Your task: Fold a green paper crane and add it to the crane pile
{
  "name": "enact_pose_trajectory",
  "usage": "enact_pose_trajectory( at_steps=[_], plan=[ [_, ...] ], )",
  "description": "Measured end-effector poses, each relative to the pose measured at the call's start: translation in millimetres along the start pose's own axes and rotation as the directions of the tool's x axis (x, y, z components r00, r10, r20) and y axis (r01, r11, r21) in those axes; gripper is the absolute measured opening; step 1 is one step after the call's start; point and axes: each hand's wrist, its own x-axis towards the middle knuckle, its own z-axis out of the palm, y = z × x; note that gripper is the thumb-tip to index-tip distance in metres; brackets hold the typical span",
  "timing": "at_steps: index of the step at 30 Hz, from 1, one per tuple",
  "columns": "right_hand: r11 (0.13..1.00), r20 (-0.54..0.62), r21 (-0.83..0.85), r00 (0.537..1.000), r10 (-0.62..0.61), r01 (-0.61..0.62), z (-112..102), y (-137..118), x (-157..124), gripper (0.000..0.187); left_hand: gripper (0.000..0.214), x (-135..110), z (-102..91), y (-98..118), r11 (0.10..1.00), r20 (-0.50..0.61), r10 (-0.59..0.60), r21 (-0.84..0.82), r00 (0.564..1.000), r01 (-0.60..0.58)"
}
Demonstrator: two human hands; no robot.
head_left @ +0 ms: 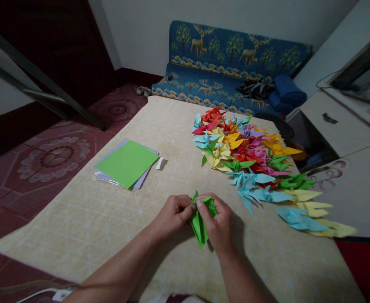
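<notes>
1. My bare left forearm (122, 257) slants up and right from the bottom edge.
2. My left hand (172, 213) is lower centre, its fingers curled in a pinch, thumb towards the right.
3. My bare right forearm (242, 275) rises leftward from the bottom edge.
4. My right hand (220, 221) pinches too, thumb angled up-left.
5. My thumb tips sit close together.

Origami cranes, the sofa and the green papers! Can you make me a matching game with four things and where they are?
Things:
1. Deer-patterned sofa
2. Folded green paper
3. Flat green sheet
4. Origami cranes

Places:
A. Held by the left hand and right hand
B. Spread over the right side of the table
C. Beyond the table, by the wall
D. On top of other paper sheets

Pairs: 1-C, 2-A, 3-D, 4-B
</notes>
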Motion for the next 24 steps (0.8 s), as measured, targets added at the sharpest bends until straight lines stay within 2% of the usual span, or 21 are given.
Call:
enact_pose_trajectory(
  at_steps=[8, 15, 24],
  plan=[
    [0.999, -0.011, -0.047, 1.000, 0.004, -0.005, 2.5, -1.3, -1.3, 0.005, 0.047, 0.5, 1.6, 0.1, 1.000, -0.021, 0.007, 0.001, 1.000, -0.007],
    [0.999, -0.030, -0.044, 0.999, -0.030, 0.029, 5.0, -1.9, -0.6, 0.010, 0.047, -0.2, 1.0, 2.1, 1.000, -0.013, 0.003, -0.014, 1.000, -0.003],
    [1.000, -0.009, -0.025, 1.000, -0.015, 0.015, -1.1, -2.2, -1.1, 0.023, 0.047, -0.4, -0.4, 4.7, 0.999, 0.029, 0.000, -0.034, 1.000, 0.000]
  ],
)
